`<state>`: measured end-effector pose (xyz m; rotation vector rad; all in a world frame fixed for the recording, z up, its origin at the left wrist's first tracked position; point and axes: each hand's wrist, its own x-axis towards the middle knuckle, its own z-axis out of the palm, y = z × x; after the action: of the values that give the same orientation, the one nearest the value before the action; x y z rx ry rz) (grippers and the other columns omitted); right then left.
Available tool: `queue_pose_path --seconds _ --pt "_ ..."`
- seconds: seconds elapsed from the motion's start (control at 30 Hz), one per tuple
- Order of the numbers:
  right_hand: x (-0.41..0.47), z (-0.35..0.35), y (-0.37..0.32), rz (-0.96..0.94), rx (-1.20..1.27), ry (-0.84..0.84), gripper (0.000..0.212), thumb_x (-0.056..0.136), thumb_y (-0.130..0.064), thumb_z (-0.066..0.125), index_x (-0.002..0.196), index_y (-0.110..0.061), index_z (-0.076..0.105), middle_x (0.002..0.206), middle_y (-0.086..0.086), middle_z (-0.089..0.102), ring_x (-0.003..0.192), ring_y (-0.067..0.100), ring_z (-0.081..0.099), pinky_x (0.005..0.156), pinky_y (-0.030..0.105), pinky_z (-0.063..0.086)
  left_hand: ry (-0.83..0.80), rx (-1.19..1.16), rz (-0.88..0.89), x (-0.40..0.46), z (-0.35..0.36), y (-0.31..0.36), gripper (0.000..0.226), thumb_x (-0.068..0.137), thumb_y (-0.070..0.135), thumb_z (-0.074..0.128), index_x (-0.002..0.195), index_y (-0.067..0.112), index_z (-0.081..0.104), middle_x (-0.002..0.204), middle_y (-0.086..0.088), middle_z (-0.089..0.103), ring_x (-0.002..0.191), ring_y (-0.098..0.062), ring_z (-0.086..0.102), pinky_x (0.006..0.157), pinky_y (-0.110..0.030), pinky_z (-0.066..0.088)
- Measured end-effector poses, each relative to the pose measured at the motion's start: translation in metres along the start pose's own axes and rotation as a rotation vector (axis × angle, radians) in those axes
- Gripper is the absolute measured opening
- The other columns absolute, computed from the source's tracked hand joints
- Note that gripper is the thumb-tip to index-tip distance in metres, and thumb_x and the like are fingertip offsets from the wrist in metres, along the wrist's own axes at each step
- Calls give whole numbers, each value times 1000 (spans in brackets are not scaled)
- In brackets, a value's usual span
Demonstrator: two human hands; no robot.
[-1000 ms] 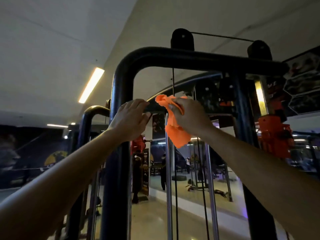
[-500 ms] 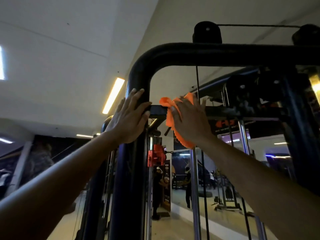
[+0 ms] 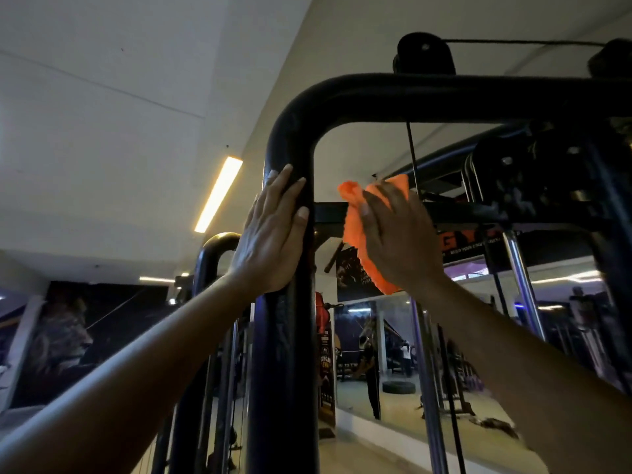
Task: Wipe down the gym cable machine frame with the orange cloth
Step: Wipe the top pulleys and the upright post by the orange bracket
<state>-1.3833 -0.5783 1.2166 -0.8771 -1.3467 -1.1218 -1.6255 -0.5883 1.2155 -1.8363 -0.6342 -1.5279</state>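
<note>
The left hand (image 3: 273,234) lies flat, fingers straight, on the frame upright (image 3: 284,336), higher up the tube than a second ago. The right hand (image 3: 398,239), fingers spread, presses the orange cloth (image 3: 355,213) against the inner crossbar (image 3: 478,215), where previously it held the cloth bunched. Judgement: wiping of the crossbar is now under way; the top bar (image 3: 444,97) is likely pending.

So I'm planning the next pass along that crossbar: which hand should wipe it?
The right hand. It already presses the orange cloth on the crossbar, while the left hand lies flat on the upright post, holding no cloth.
</note>
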Motion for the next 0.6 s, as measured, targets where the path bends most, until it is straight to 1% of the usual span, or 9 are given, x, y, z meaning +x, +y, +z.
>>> queue_pose_path --seconds 0.07,0.17,0.27,0.33,0.4,0.43,0.47,0.53,0.6 --pt "-1 8 -25 54 47 37 51 119 -47 25 159 -25 48 163 7 47 157 38 32 127 64 30 14 -17 -19 0 0 2 53 117 43 33 169 30 27 179 13 4 164 -4 -7 128 -35 2" --pt "-3 21 -62 -95 73 -38 58 117 -47 20 168 -23 36 173 4 34 166 33 17 134 57 15 12 -51 -25 2 2 1 55 118 45 31 170 29 24 179 13 4 164 -4 -7 131 -39 3" --pt "-1 7 -43 -197 -39 -101 66 114 -54 11 171 -25 30 177 5 30 164 33 24 133 58 19 0 -40 -13 2 3 -2 56 118 43 32 170 28 21 180 13 1 162 0 -12 132 -40 2" --pt "-1 -4 -15 -127 -69 -61 64 115 -54 16 167 -24 37 173 8 38 160 35 33 129 62 25 6 -36 -6 3 3 -2 56 117 40 33 170 29 21 179 14 0 161 1 -14 130 -36 0" --pt "-2 -10 5 48 -18 -4 60 116 -53 20 160 -23 48 168 9 44 156 35 38 126 63 31 13 -50 -4 3 4 -1 55 117 39 35 170 29 23 179 15 1 162 0 -13 129 -35 -1" --pt "-1 -8 4 111 9 15 59 116 -52 20 158 -23 51 168 8 44 157 35 36 126 64 30 21 -49 -6 2 4 -2 54 117 38 35 169 29 25 179 16 1 162 0 -13 129 -34 -1" --pt "0 -3 -4 138 27 19 59 116 -52 19 158 -24 51 168 6 43 160 35 31 129 65 25 29 -44 -7 2 4 -2 53 117 38 35 169 30 27 179 16 1 162 1 -13 128 -34 -2" --pt "1 10 -32 76 41 -4 60 116 -51 18 163 -26 45 172 3 38 166 35 16 134 60 9 37 -33 1 2 6 -2 52 117 37 35 168 29 30 179 14 2 162 -1 -13 130 -36 0" --pt "1 15 -53 -72 42 -34 60 116 -50 20 167 -24 40 173 4 36 166 36 13 131 55 9 38 -32 8 4 7 -2 51 117 37 34 167 28 33 180 11 3 163 -3 -12 132 -42 2"
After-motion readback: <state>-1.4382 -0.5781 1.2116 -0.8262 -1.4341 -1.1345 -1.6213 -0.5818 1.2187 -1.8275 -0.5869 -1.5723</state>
